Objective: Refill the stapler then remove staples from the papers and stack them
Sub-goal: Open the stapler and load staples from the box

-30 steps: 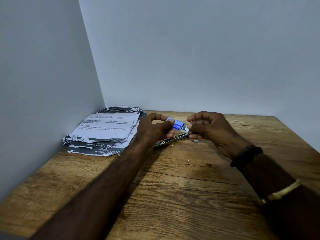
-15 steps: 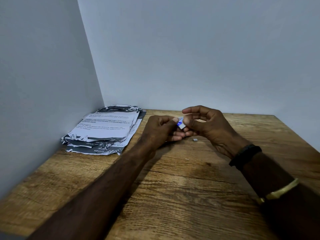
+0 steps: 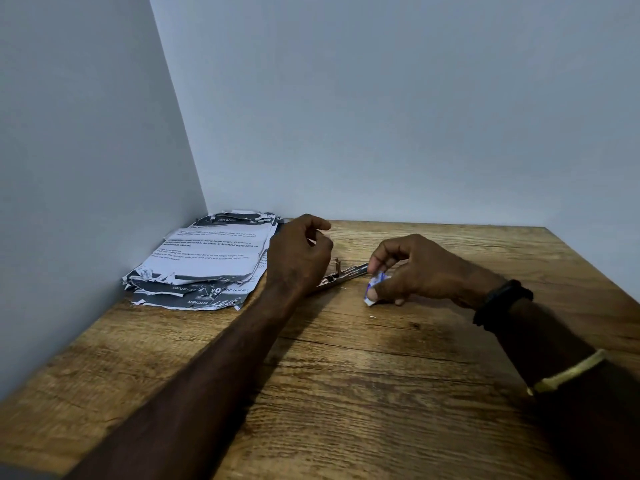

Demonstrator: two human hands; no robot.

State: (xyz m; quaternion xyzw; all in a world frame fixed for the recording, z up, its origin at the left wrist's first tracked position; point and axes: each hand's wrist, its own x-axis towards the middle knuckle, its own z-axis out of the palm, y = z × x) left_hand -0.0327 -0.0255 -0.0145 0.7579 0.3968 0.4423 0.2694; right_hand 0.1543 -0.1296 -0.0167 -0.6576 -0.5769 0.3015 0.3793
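**Head view: staple box pinched in the right hand, stapler lying open between both hands**

Head camera looks down on a wooden table [image 3: 346, 393] set into a corner of pale walls. The right hand [image 3: 420, 270] pinches a small blue-and-white staple box [image 3: 375, 288] between thumb and fingertips, just above the tabletop. The left hand [image 3: 299, 259] hovers with its fingers curled inward; whether they hold anything cannot be told.

Between the two hands lies the stapler [image 3: 343, 273] – opened out flat on the wood, its metal channel facing up, running from eight o'clock to two o'clock. Its near end is hidden behind the left hand, and its far end reaches the right hand's fingertips. The staple box sits at four o'clock from that far end.

At nine o'clock from the left hand, a ragged stack of printed papers [image 3: 207, 263] rests in the corner against the left wall. The right forearm wears a black wristband [image 3: 502, 301] and a pale bangle [image 3: 568, 372].
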